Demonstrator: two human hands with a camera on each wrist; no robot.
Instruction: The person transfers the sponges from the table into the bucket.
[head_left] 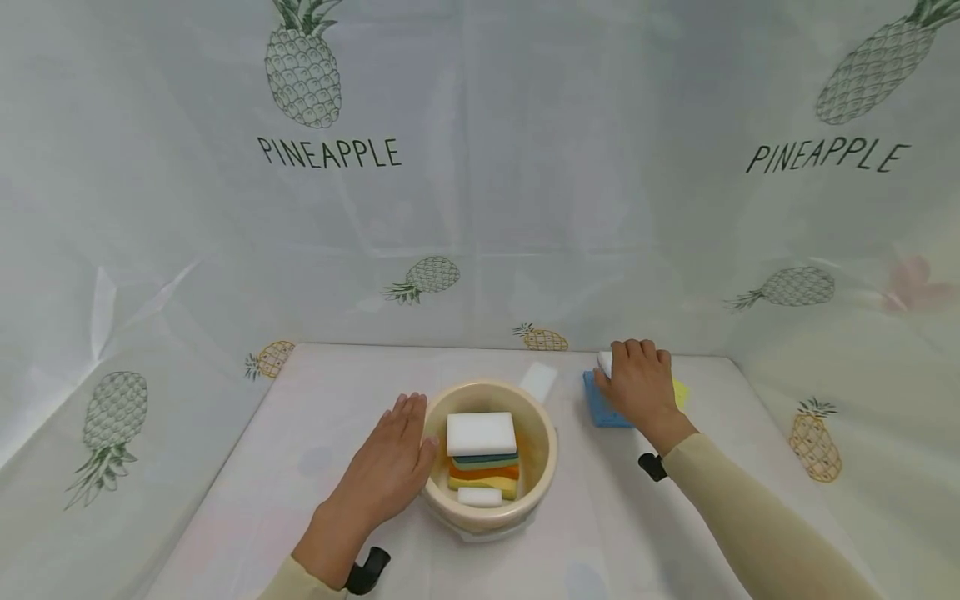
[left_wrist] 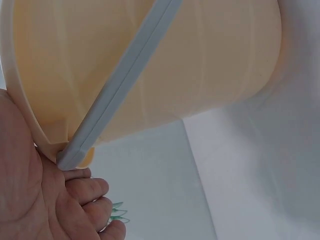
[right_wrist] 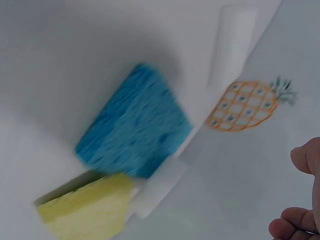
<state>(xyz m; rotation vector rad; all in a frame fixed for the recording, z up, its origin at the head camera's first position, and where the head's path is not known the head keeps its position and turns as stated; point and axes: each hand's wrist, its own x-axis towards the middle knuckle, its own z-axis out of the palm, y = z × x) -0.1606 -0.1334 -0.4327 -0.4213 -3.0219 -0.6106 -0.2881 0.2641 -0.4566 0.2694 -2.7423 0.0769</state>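
My left hand (head_left: 393,462) lies with straight fingers against the left side of a cream bucket's rim (head_left: 552,450). Seen from the left wrist, its palm is by the rim, near the end of the grey handle (left_wrist: 120,82). Inside the bucket sit a white sponge block (head_left: 481,434), layered coloured sponges (head_left: 486,472) and a small white block (head_left: 480,497). My right hand (head_left: 640,387) hovers over a blue sponge (right_wrist: 137,122), a yellow sponge (right_wrist: 90,207) and a white block (right_wrist: 160,186). Its loosely bent fingers hold nothing in the right wrist view.
Another white block (head_left: 538,381) lies on the pale table (head_left: 315,375) behind the bucket's right side. A pineapple-printed sheet (head_left: 555,208) hangs along the table's back edge and down both sides.
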